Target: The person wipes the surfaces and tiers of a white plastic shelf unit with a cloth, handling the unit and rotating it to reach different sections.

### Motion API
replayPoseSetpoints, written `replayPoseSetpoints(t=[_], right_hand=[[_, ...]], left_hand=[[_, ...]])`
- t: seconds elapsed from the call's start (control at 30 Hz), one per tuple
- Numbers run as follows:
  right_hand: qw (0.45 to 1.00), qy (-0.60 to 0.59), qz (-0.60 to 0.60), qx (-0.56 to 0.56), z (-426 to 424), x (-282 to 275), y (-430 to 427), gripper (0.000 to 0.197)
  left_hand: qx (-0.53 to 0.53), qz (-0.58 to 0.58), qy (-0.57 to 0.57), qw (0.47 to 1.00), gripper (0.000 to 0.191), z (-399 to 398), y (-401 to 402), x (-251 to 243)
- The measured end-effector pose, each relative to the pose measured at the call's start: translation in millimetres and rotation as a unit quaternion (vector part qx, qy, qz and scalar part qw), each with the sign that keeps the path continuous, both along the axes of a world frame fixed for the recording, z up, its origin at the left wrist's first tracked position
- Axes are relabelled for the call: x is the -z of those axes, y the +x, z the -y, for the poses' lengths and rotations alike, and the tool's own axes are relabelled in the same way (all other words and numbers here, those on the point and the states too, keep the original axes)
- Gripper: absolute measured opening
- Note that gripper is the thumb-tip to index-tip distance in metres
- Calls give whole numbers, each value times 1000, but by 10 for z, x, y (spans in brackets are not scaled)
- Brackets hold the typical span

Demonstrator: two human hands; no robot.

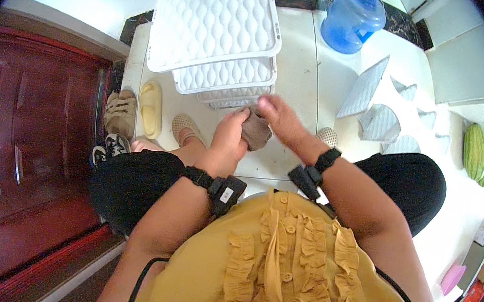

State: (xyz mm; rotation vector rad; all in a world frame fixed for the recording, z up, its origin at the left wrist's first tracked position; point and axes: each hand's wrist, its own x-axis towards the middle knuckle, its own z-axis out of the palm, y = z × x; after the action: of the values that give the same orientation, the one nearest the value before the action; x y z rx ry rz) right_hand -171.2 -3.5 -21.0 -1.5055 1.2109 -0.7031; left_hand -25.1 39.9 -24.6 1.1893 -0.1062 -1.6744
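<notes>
My left hand [229, 138] grips a folded or bunched brown-grey cloth [257, 131] in front of my body, above the tiled floor. Close by on its right is my right hand [283, 120], slightly blurred, its fingertips at the cloth's upper edge. Whether those fingers touch the cloth I cannot tell. Just beyond both hands stands a tiered white rack with wavy-patterned plastic panels; its top panel [215, 21] is the largest in view, and a lower panel [229, 73] shows beneath it.
A yellow slipper [150, 109] and other shoes [119, 112] lie by the dark red door [37, 138]. A blue water jug [353, 21] stands at the back wall. On the right are loose patterned panels [381, 123], watermelons [475, 152] and a pink basin [453, 279].
</notes>
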Motion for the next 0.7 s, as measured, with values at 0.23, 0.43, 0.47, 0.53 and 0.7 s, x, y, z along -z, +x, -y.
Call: replayPoseSetpoints(t=[0.23,0.43,0.47,0.53,0.7], right_hand=[[981,40,-166,-91,-162,-378,-236,47],[951,-225,-200,-71,194,-937,-150,38],[911,-351,-171,-132,271,-864,-130,40],[871,-382,-247,-186,406,-637,-63,42],[793,-406,-379,-252,515,-301,33,55]], left_hand=[[149,-16,79,986,69,-20,37,-56],[-186,115,89,972,79,223,517,-230],[-189,109,87,972,79,279,631,-205],[-254,51,29,965,74,361,924,-92],[-191,24,-28,981,49,517,1036,211]])
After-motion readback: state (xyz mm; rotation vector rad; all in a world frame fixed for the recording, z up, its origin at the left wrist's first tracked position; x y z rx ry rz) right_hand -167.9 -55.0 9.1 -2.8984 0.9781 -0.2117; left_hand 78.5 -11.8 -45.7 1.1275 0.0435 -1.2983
